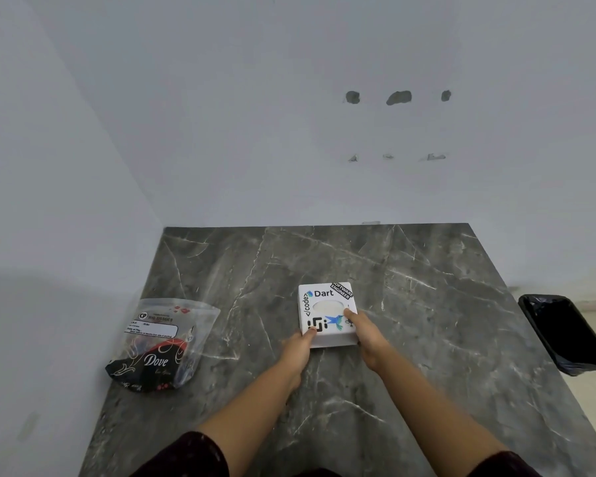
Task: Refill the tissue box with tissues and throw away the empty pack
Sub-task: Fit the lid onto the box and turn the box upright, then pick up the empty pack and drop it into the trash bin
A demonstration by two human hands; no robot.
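A white square tissue box point(326, 306) with stickers and an oval top opening sits near the middle of the dark marble table point(427, 304). White tissue shows through the opening. My left hand point(298, 349) grips the box at its near left corner, thumb on top. My right hand point(365, 333) grips its near right side, thumb on the lid. The clear plastic tissue pack point(159, 342), printed with "Dove" and dark patterns, lies flat at the table's left edge, apart from both hands.
A bin lined with a black bag point(565, 333) stands on the floor off the table's right edge. White walls close in behind and to the left of the table.
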